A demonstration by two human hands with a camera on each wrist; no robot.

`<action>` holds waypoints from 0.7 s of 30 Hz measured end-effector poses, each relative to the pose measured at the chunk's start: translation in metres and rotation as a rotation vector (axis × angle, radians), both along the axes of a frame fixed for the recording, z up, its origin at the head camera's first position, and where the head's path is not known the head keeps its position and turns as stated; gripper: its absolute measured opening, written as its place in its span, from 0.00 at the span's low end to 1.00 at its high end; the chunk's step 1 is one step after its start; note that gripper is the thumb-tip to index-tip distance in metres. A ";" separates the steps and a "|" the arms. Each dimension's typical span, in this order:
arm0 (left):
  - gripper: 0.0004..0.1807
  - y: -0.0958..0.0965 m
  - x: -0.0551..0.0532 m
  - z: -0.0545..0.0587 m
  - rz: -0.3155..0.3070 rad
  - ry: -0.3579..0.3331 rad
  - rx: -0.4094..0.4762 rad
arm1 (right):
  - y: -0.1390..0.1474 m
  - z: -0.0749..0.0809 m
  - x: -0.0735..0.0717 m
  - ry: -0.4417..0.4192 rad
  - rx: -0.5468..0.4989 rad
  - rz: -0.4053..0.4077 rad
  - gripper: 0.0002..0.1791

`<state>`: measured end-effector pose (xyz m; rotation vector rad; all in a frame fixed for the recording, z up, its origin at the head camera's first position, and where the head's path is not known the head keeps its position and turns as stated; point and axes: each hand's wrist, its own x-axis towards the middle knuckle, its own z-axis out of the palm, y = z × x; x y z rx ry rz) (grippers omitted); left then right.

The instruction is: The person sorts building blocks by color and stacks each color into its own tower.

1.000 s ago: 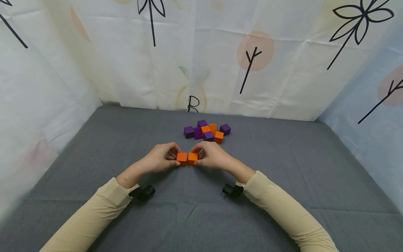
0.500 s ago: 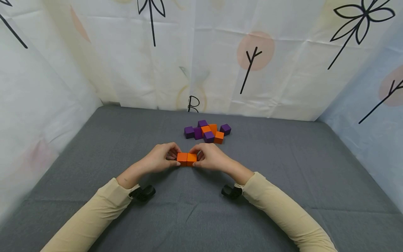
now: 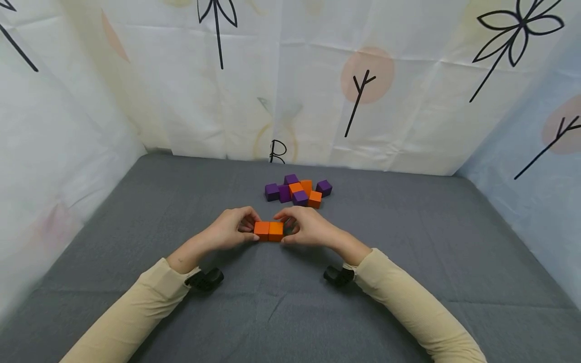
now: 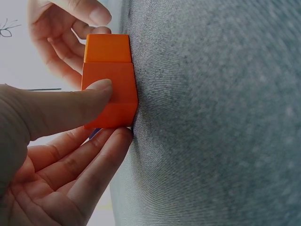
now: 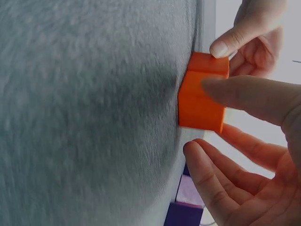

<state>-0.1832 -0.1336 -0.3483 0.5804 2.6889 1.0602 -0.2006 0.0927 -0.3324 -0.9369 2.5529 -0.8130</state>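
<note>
Two orange cubes lie side by side on the grey cloth, faces touching. My left hand (image 3: 229,229) pinches the left, redder orange cube (image 3: 260,231) between thumb and fingers. In the left wrist view its thumb presses on the near face of that cube (image 4: 124,77). The right cube (image 3: 276,232) is a lighter orange. Just to its right is my right hand (image 3: 310,228), thumb and fingers spread with a small gap from the cube in the head view. In the right wrist view the fingers (image 5: 202,165) are clear of the lighter cube (image 5: 202,110).
Behind the hands sits a loose cluster of several purple and orange cubes (image 3: 295,191), with a purple cube (image 3: 324,188) at its right end. Grey cloth (image 3: 290,312) covers the table. A white patterned curtain (image 3: 308,116) hangs along the back and sides.
The right hand moved left with the lighter orange cube until it met the left cube, closing the gap. Since then its fingers have loosened and drawn slightly right. The left hand has stayed put.
</note>
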 end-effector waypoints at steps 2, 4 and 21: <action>0.15 0.000 0.000 0.000 0.004 -0.005 -0.005 | 0.003 0.001 0.000 0.010 0.005 0.014 0.28; 0.15 0.000 0.001 0.000 0.006 -0.009 -0.010 | 0.006 0.002 0.000 0.026 0.005 0.016 0.28; 0.15 -0.002 0.001 0.001 0.008 -0.033 -0.004 | 0.028 -0.001 -0.019 0.168 -0.153 -0.403 0.17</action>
